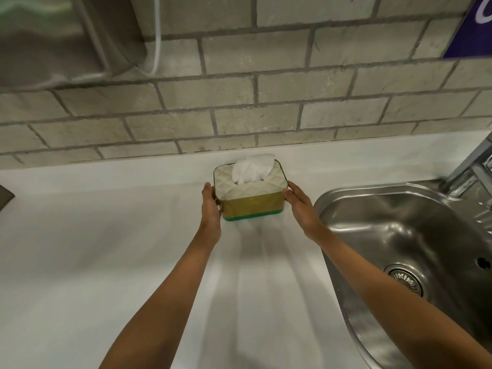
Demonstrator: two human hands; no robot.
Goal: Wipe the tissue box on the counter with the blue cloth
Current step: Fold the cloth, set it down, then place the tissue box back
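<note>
The tissue box [251, 202] has a white quilted lid, a gold side and a green base, and a white tissue sticks up from its slot. It stands on the white counter [106, 249] close to the back wall. My left hand [211, 209] is pressed flat against the box's left side. My right hand [300, 206] touches its right side with the fingers extended. Both hands hold the box between them. No blue cloth is in view.
A steel sink [410, 249] with a drain lies right of the box, and a tap [468, 171] rises at its far right. A grey brick wall [239, 102] runs behind the counter. A white cable [157, 43] hangs at the upper left.
</note>
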